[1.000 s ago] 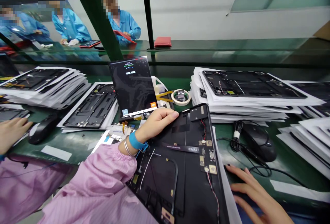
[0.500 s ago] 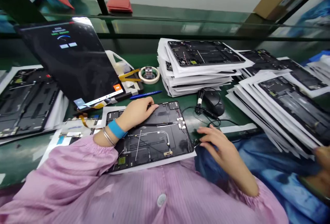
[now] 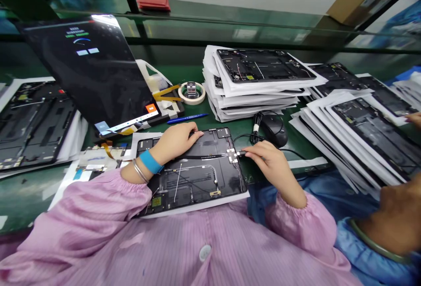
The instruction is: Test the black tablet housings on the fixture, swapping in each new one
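A black device housing with flat strips and thin wires inside lies on white paper at the middle of the bench. My left hand rests over its upper left part, thumb near the top edge; its other fingertips are mostly hidden. At the housing's right edge my right hand pinches a small dark cable plug, whose tip meets the silver connector area. A lit screen panel leans behind on the left.
Stacks of paper and housings stand behind and at right. A mouse, a blue pen and a tape roll lie behind the housing. A co-worker's arm is at lower right.
My right hand has moved up and left to the housing's right edge and closed on the cable plug. My left hand has stayed put. The co-worker's arm has come further in.
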The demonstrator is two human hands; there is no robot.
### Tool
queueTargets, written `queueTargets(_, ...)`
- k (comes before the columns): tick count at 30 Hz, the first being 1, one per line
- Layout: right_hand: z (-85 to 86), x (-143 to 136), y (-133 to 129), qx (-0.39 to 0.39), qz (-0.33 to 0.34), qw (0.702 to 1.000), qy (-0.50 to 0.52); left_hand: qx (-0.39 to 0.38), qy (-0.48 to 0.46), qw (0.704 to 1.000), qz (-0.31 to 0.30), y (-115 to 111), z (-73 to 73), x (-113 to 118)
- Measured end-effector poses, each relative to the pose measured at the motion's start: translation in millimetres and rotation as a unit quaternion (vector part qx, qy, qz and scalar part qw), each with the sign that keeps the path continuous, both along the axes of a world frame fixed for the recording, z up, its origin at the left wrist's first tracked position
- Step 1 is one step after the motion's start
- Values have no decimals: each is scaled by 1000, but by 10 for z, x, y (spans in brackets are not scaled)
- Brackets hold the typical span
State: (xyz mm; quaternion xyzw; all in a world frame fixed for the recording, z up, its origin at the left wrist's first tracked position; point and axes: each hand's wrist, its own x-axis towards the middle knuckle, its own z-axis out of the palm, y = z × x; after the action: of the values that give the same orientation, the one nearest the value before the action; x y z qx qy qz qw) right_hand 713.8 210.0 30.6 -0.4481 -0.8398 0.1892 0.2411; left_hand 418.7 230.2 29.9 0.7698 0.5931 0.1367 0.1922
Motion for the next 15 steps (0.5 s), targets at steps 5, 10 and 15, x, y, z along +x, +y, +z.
queueTargets(5, -49, 24, -10, -28, 10, 999, 12, -6, -20, 1000, 4, 5, 10, -6)
queueTargets(10, -69, 3, 43, -50, 11, 998, 28, 11, -52, 999, 6, 18, -47, 13)
queueTargets(15, -200, 99, 104, -15, 21, 1000, 16, 78, -51, 996, -14, 16, 73, 3)
